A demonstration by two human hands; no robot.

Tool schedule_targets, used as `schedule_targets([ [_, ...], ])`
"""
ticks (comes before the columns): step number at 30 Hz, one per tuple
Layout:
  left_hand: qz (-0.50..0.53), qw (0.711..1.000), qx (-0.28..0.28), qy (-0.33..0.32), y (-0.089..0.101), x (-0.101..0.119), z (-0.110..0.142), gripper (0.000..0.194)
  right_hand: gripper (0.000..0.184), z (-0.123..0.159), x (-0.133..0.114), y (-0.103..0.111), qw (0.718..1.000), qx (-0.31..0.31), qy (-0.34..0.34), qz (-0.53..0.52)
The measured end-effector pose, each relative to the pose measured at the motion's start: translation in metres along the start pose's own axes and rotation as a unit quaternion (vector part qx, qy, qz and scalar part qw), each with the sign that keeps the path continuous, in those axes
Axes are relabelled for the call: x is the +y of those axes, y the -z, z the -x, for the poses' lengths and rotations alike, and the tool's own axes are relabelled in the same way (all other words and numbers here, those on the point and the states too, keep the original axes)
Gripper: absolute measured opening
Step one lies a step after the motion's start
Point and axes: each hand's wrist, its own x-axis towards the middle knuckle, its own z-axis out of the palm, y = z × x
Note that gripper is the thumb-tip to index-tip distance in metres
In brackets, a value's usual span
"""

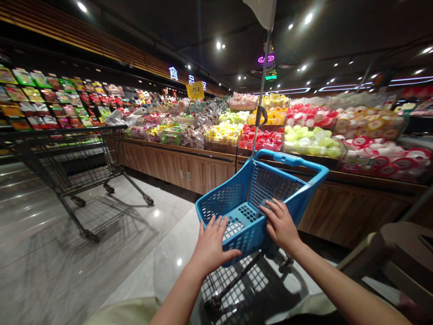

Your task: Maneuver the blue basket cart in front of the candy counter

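Head camera: the left hand (210,249) lies fingers spread and the right hand (282,228) fingers loosely curled at the blue shopping cart (246,238)'s near rim, where an uneven push could swing it into the wooden display bench (165,162) beyond.
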Motion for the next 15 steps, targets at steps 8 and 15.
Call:
schedule_targets([
  [8,-0.002,1.0,0.0,0.002,0.0,-0.001,0.001,0.106,0.053,0.004,-0.041,-0.003,0.999,-0.038,0.013,-0.013],
  [15,-0.003,1.0,0.002,-0.004,0.0,-0.004,0.002,0.104,0.042,-0.002,-0.006,-0.002,0.995,-0.05,0.086,0.019],
])
